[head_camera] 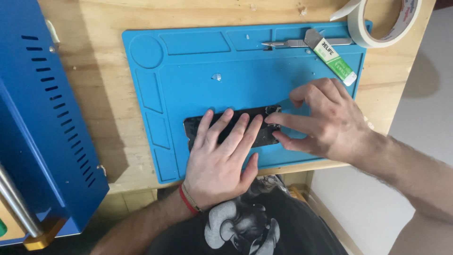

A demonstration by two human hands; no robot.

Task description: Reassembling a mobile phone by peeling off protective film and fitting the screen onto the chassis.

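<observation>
While the left hand [221,160] lay flat with its fingers spread, pressing down on one dark phone panel [231,126], its grip was released, palm down, closing on nothing. The right hand [325,120] met the panel's right end, its thumb and forefinger pinched at that edge; whether they actually grasped anything small there could not be told. The panel lay lengthwise near the front edge of one blue work mat [198,75], between the two hands.

On the left wrist sat two bands [189,200], one red and one pale.

Farther out on the mat, along its back row of moulded compartments, lay one slim metal scalpel-like blade [283,44] and, just beside it and angled down to the right, one flat tool [330,53] with a grey metal tip and a white and green label wrapped round its handle. A few small pale scraps [216,76] lay on the mat's open middle.

One roll of cream masking tape [382,23], printed in red on its inner core, rested at the back right corner, overlapping the mat's edge. The mat sat on one pale wooden desk [99,118]. One large blue metal machine casing [42,127] with rows of vent slots stood at the left.
</observation>
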